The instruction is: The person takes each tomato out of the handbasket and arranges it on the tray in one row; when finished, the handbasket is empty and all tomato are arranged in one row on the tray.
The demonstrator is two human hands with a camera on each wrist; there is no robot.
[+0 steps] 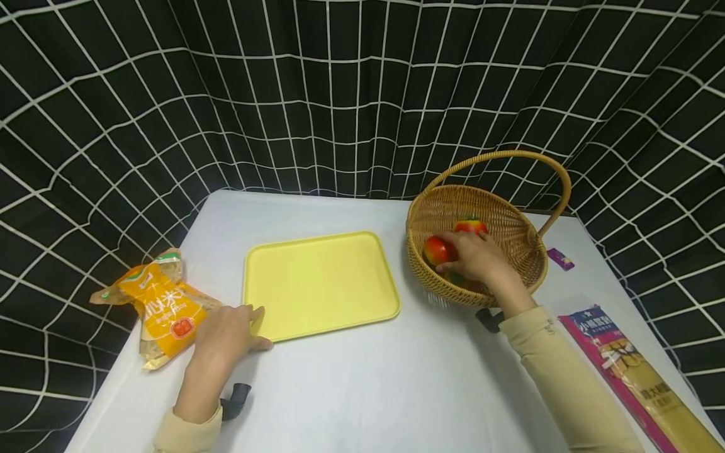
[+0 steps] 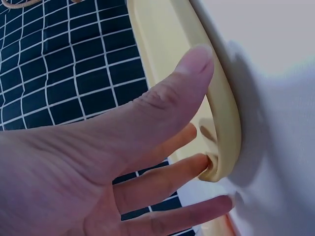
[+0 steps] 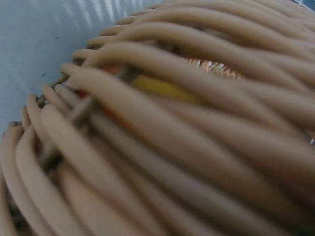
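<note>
A yellow tray (image 1: 320, 286) lies on the white table, and my left hand (image 1: 229, 330) rests at its near left corner. In the left wrist view the thumb (image 2: 182, 83) extends over the rim and the fairly straight fingers touch the corner. My right hand (image 1: 478, 257) reaches inside a wicker basket (image 1: 421, 280) with a tall handle. Its thumb and fingers hold a round red fruit (image 1: 437, 250). Behind them sits a red-and-yellow fruit (image 1: 471, 225) with a green top. Basket weave (image 3: 162, 108) fills the right wrist view and hides that hand.
An orange snack bag (image 1: 167, 308) lies left of the tray. Right of the basket are a small purple packet (image 1: 561, 258) and a long pink-and-blue package of noodles (image 1: 629, 371). Black curtain with white grid lines (image 1: 340, 94) surrounds the table.
</note>
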